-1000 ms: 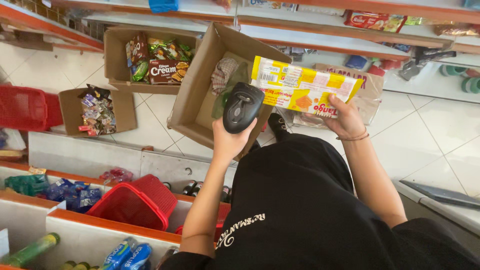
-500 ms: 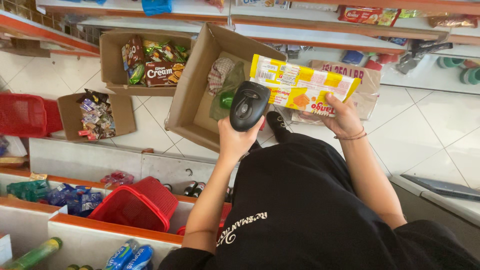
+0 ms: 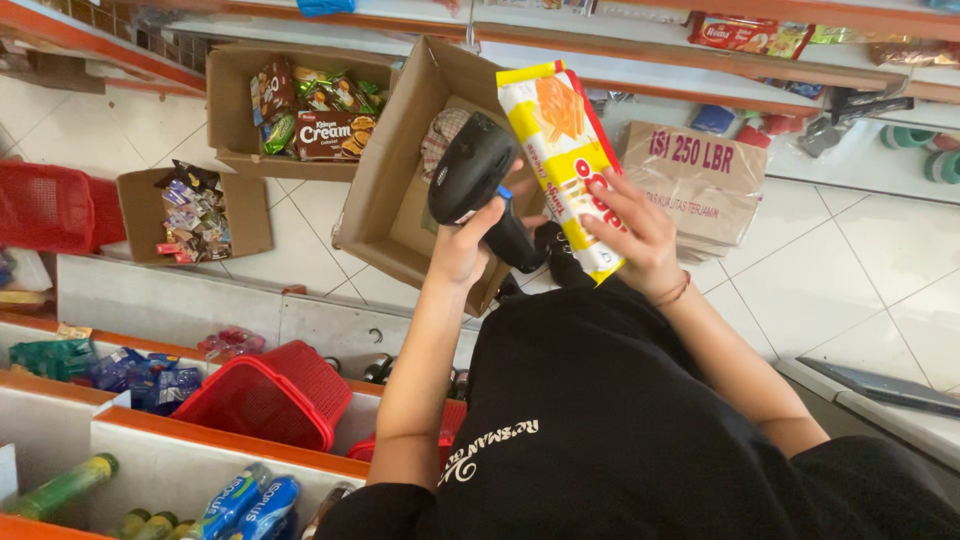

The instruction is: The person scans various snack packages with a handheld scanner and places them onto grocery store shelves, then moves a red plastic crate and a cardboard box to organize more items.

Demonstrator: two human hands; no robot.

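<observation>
My left hand (image 3: 466, 248) grips a black handheld barcode scanner (image 3: 470, 170), its head tilted toward the packet. My right hand (image 3: 637, 228) holds a long yellow and white snack packet (image 3: 560, 140) almost upright, beside the scanner. Both are raised over an open cardboard box (image 3: 385, 185) on the tiled floor, which has a few wrapped items inside. My black shirt fills the lower middle of the view.
Two more open cardboard boxes of snacks (image 3: 300, 105) and small packets (image 3: 195, 215) stand on the floor at left. A closed printed carton (image 3: 700, 185) sits right of my hands. Red baskets (image 3: 265, 395) and shelf bins with bottles (image 3: 60, 487) lie below; shelves run along the top.
My right hand has turned the yellow packet from lying crosswise to nearly upright. The scanner has tilted and now sits left of the packet.
</observation>
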